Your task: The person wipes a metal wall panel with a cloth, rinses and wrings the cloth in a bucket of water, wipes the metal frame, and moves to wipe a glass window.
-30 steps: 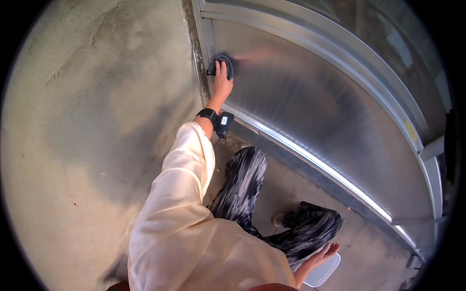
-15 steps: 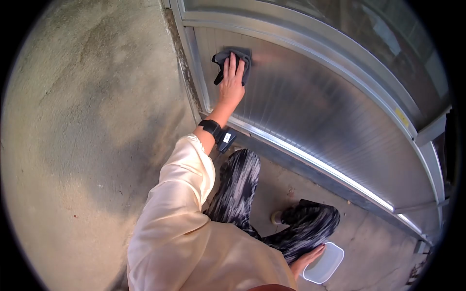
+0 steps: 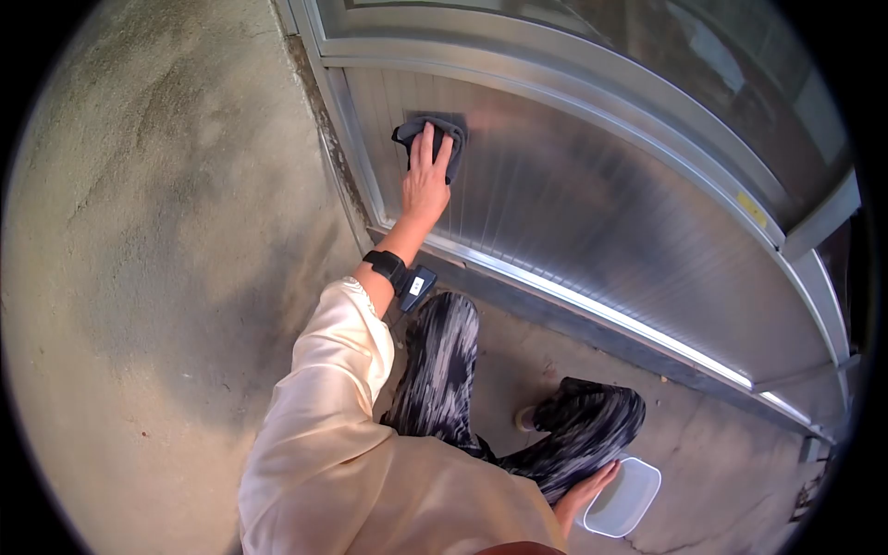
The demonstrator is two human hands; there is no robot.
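Against the lower part of the ribbed panel, near its left edge, the left hand held a bunched dark cloth under slightly parted fingers. Low on the right, the right hand lay open beside the patterned trousers, fingers extended, next to a clear plastic tub on the concrete floor; whether it touched the tub was unclear.

Dark cloth, probably damp, against ribbed panel
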